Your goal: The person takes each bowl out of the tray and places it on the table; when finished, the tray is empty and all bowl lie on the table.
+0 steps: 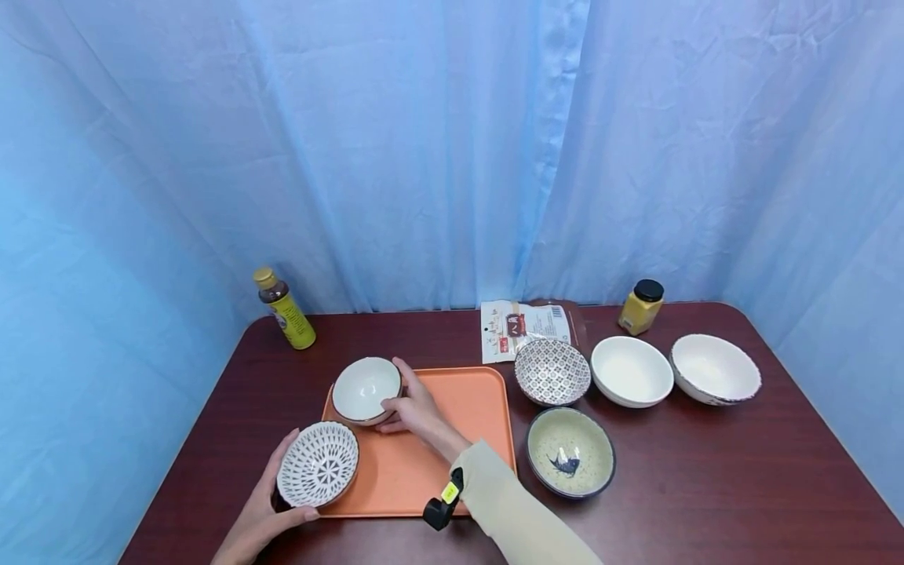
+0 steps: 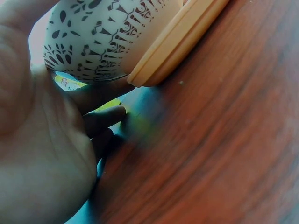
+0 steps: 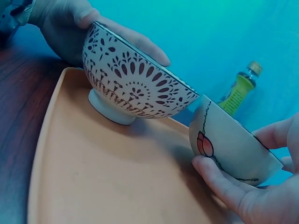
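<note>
The person's right sleeve point(image 1: 523, 506), toward five o'clock in the head view, is plain cream. At its cuff point(image 1: 472, 463), near six o'clock, sits a black strapped device point(image 1: 436, 515) bearing a yellow label point(image 1: 450, 493).

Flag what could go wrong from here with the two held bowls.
The patterned bowl in the left hand and the white bowl in the right hand are close together, so they might knock. The right hand grips its bowl at one side only, so that could tip.
</note>
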Demonstrator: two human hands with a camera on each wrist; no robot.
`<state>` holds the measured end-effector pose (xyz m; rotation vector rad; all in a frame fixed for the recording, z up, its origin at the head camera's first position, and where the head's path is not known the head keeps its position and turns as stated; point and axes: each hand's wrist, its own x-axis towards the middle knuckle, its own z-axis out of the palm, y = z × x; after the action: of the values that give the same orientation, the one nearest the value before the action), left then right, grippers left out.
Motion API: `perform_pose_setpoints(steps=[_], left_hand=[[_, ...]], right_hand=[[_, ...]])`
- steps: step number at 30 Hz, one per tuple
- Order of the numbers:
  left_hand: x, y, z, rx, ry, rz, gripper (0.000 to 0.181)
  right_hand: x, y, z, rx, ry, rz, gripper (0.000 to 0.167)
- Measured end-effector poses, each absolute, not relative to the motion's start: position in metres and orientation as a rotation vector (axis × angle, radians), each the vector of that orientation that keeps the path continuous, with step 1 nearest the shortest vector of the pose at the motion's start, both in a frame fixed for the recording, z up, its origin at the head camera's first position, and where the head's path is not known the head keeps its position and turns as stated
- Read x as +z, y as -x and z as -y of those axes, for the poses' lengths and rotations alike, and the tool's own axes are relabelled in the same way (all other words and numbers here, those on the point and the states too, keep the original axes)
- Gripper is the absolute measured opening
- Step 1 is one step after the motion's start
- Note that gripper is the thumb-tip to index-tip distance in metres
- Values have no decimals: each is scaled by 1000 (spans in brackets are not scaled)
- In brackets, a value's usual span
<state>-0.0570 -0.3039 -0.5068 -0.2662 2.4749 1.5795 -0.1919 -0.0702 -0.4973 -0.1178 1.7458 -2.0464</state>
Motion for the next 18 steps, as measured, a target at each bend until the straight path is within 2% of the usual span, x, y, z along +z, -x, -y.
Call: perform_pose_setpoints(steps=[18], left_hand=[[-507, 56, 305, 1571, 268, -2461, 118]], right_hand=[[-493, 170, 40, -2073, 112, -1700, 82]])
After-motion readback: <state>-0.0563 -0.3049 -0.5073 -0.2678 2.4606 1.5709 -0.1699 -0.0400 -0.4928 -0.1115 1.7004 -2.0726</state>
